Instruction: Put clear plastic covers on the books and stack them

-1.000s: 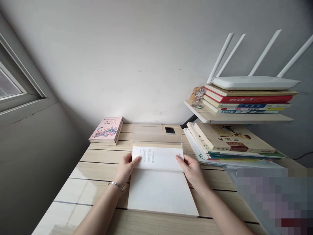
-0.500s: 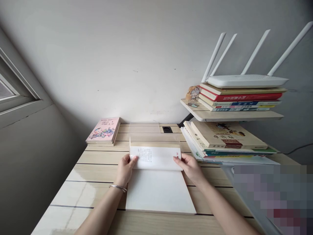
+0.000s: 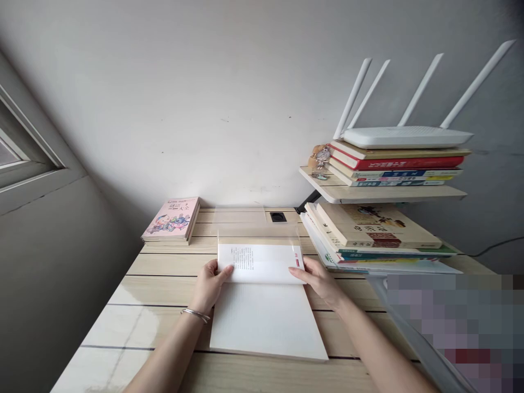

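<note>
A white book lies flat on the wooden desk in front of me. Its printed cover flap is folded up at the far end, with a clear plastic sleeve stretching beyond it. My left hand, a bracelet on its wrist, pinches the flap's left edge with the thumb on top. My right hand grips the flap's right edge the same way.
A pink book stack sits at the back left of the desk. A pile of books lies at the right under a small shelf carrying more books and a white router. A wall and window frame bound the left.
Both hands keep their hold on the flap's edges. The view has shifted slightly, so the desk items sit a little further left in the picture; the book has not visibly moved.
</note>
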### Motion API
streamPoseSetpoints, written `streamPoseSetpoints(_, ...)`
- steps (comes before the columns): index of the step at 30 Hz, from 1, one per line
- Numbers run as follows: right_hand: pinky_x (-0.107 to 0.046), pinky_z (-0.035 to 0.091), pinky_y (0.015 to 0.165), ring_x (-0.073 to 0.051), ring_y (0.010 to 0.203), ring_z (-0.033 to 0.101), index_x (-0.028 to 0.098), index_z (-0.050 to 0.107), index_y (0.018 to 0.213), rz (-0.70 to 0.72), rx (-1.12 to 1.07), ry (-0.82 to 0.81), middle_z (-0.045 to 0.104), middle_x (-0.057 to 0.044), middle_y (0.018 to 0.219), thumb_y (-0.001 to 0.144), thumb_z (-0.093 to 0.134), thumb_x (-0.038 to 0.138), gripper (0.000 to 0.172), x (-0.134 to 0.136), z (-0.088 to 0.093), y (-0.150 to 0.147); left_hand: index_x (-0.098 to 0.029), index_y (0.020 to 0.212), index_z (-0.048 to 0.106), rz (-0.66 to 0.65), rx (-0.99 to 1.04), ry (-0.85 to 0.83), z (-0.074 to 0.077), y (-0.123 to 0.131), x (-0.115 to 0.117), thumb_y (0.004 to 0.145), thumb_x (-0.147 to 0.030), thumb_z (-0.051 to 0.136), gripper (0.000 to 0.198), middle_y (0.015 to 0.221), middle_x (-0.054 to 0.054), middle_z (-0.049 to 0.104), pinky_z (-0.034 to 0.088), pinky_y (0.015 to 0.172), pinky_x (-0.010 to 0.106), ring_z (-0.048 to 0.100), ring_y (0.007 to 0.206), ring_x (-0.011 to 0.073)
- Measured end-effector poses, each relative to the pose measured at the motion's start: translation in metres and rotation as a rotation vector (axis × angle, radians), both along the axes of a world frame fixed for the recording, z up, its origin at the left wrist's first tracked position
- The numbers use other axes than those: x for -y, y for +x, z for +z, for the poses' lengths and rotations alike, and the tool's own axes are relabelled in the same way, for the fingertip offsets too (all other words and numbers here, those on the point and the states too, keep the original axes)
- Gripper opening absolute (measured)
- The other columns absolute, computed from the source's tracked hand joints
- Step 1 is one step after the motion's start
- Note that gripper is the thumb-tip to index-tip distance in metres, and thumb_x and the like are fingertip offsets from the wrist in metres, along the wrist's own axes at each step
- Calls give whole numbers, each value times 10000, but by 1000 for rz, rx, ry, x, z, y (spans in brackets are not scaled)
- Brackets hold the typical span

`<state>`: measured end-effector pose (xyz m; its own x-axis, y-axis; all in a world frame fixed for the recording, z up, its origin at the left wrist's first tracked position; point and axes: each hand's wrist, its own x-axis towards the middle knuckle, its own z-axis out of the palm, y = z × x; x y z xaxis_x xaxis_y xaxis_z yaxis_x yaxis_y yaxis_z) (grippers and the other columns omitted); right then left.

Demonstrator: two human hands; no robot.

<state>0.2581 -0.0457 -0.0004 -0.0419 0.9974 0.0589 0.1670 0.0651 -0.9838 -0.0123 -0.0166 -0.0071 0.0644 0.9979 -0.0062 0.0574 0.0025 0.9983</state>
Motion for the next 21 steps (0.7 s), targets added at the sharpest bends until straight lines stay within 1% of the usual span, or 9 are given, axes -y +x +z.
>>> streamPoseSetpoints(2, -252, 312, 570, -131, 615, 401, 162, 526, 670, 14, 24, -15, 476, 10, 638, 681, 632, 518, 372, -1, -1, 2, -116, 717, 613, 20, -14, 7, 1, 1, 1, 604, -507, 699, 415, 654, 25, 609, 367, 543, 221, 510, 600, 133)
streamPoseSetpoints(7, -241, 232, 491, -96, 513, 307, 182, 439, 544, -109, 78, 24, 365, 47, 514, 656, 631, 562, 440, -2, -9, -1, -117, 740, 628, 27, 4, 20, 3, 2, 2, 612, -517, 690, 425, 668, 29, 616, 374, 560, 225, 521, 623, 145)
streamPoseSetpoints(8, -241, 237, 486, -97, 508, 314, 180, 449, 546, -125, 77, 34, 376, 45, 510, 658, 631, 561, 438, -2, -10, -2, -116, 752, 632, 29, 7, 23, 2, 2, 2, 612, -516, 689, 427, 678, 33, 622, 380, 569, 228, 527, 633, 151)
streamPoseSetpoints(11, -249, 302, 510, -125, 550, 403, 157, 544, 629, -140, 65, 63, 489, 9, 572, 681, 622, 548, 402, -3, -11, -4, -116, 762, 635, 49, -2, 33, 0, 3, 0, 620, -511, 682, 423, 696, 39, 630, 388, 584, 235, 536, 651, 159)
streamPoseSetpoints(13, -250, 309, 516, -131, 566, 417, 156, 550, 650, -152, 77, 84, 504, 0, 598, 700, 606, 546, 397, -4, -12, -4, -116, 770, 636, 65, -14, 41, -2, 3, -2, 633, -509, 669, 418, 704, 39, 633, 391, 591, 240, 539, 659, 163)
streamPoseSetpoints(14, -247, 290, 503, -122, 547, 393, 165, 518, 613, -170, 92, 96, 473, 10, 574, 705, 594, 556, 409, -4, -13, -5, -117, 768, 636, 76, -22, 43, -2, 4, -2, 639, -510, 663, 415, 701, 39, 633, 392, 593, 243, 541, 661, 166)
streamPoseSetpoints(17, -246, 201, 470, -93, 494, 270, 205, 335, 506, -232, 152, 128, 300, 49, 497, 695, 563, 607, 499, -5, -13, -5, -118, 729, 639, 87, -45, 43, 2, 3, -3, 663, -523, 635, 411, 683, 42, 636, 398, 595, 252, 552, 668, 179)
streamPoseSetpoints(19, -250, 179, 473, -90, 497, 238, 214, 279, 505, -250, 175, 137, 250, 55, 496, 686, 555, 626, 528, -5, -12, -5, -118, 768, 649, 27, -17, 32, 6, 1, -3, 654, -508, 655, 406, 747, 60, 662, 416, 627, 262, 573, 717, 196)
streamPoseSetpoints(21, -249, 186, 478, -93, 505, 245, 213, 292, 513, -247, 177, 127, 260, 54, 502, 690, 556, 620, 516, -4, -11, -5, -122, 851, 656, -60, 44, 9, 9, 0, -2, 602, -462, 719, 426, 853, 84, 682, 435, 666, 272, 592, 774, 211)
